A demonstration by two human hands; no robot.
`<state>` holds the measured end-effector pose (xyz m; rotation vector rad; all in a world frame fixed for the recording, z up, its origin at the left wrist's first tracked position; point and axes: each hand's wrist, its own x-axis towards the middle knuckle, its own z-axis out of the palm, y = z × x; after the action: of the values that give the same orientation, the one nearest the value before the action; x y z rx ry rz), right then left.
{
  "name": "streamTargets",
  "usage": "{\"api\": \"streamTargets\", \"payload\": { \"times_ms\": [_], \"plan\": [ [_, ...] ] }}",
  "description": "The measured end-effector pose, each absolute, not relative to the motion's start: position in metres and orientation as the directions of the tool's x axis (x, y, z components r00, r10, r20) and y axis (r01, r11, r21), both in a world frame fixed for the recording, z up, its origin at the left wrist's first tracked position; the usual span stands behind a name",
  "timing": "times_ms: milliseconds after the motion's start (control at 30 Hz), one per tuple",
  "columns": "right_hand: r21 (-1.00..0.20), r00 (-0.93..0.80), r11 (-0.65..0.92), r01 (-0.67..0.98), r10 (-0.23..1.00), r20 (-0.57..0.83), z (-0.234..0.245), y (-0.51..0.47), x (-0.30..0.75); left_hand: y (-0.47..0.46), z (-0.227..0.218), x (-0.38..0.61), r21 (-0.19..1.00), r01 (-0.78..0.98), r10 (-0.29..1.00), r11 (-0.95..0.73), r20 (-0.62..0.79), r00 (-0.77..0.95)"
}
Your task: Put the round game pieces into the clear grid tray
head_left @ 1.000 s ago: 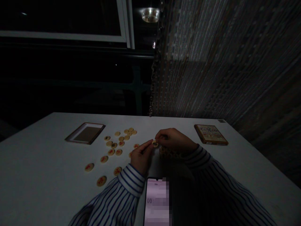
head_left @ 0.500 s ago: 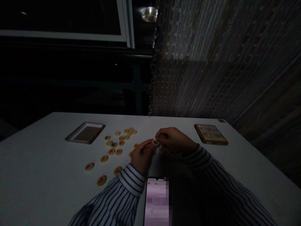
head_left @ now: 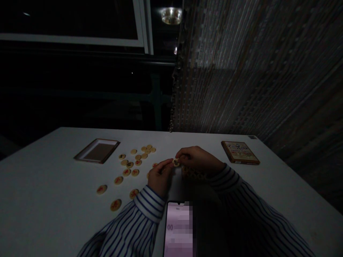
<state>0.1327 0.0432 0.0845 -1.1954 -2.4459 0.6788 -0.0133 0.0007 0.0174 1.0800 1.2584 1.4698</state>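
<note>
Both hands meet over the middle of a white table (head_left: pixel 48 200) in dim light. My left hand (head_left: pixel 159 178) and my right hand (head_left: pixel 198 159) pinch one round wooden game piece (head_left: pixel 176 162) between their fingertips; it bears a dark character. Several more round pieces (head_left: pixel 128 167), some marked red and some dark, lie scattered on the table left of my hands. A few more pieces show dimly under my right hand (head_left: pixel 191 173). Both arms wear striped sleeves.
An open shallow box tray (head_left: pixel 97 151) lies at the back left. A printed box lid (head_left: pixel 240 152) lies at the back right. A lit phone (head_left: pixel 178 228) stands at the near edge between my arms. A beaded curtain (head_left: pixel 241 71) hangs behind the table.
The held piece and both hands have barely shifted; the fingers have closed in a little around the piece.
</note>
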Motion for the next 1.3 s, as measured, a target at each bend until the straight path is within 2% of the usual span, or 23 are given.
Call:
{"api": "streamTargets", "payload": {
  "times_ms": [167, 433, 567, 900, 1067, 1300],
  "plan": [
    [-0.483, -0.609, 0.564, 0.67, 0.789, 0.077, 0.083, 0.043, 0.132, 0.002, 0.014, -0.015, 0.994, -0.048, 0.969, -0.101, 0.087, -0.231],
    [-0.244, -0.636, 0.632, 0.735, 0.768, 0.074, 0.083, 0.04, 0.127, 0.002, 0.016, -0.017, 0.996, -0.006, 0.959, -0.089, 0.084, -0.272],
    [-0.155, -0.677, 0.681, 0.716, 0.731, 0.081, 0.083, 0.038, 0.125, 0.003, 0.014, -0.017, 0.997, -0.02, 0.958, -0.081, 0.072, -0.276],
    [-0.064, -0.704, 0.713, 0.699, 0.701, 0.117, 0.084, 0.035, 0.124, 0.004, 0.005, -0.017, 0.997, -0.028, 0.967, -0.074, 0.065, -0.245],
    [-0.047, -0.636, 0.641, 0.766, 0.767, 0.091, 0.087, 0.044, 0.137, 0.004, 0.008, -0.015, 0.998, -0.061, 0.959, -0.021, 0.003, -0.282],
    [-0.006, -0.544, 0.546, 0.838, 0.836, 0.074, 0.083, 0.054, 0.153, 0.001, 0.016, -0.013, 0.997, 0.048, 0.95, -0.053, 0.065, -0.304]
  ]
}}
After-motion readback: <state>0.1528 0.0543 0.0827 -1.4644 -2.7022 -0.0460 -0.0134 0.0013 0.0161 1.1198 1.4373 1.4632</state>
